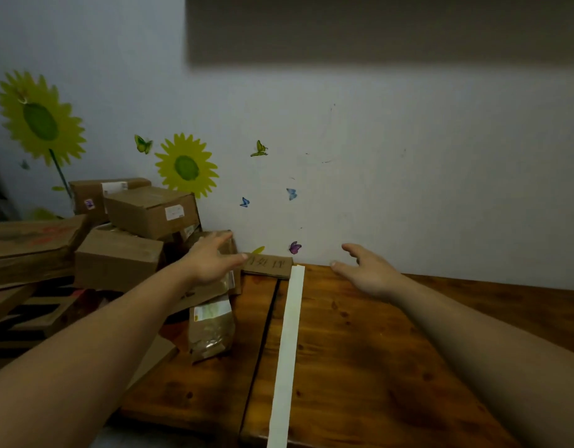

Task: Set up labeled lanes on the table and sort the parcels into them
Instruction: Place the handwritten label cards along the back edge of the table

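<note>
Flanking a cardboard label (267,267), perhaps reading 处理, left hand (211,261) and right hand (368,274) are spread.

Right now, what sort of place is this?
Probably a home room used for sorting parcels: sunflower stickers on the wall, cardboard boxes piled beside a wooden table, and a paper strip dividing it.

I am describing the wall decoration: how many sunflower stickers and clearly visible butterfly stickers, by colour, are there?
Yellow sunflower wall stickers: 2
Yellow-green butterfly stickers: 2
Blue butterfly stickers: 2
Purple butterfly stickers: 1
Total: 7
Faint shape at far left: too blurred, not counted.
</note>
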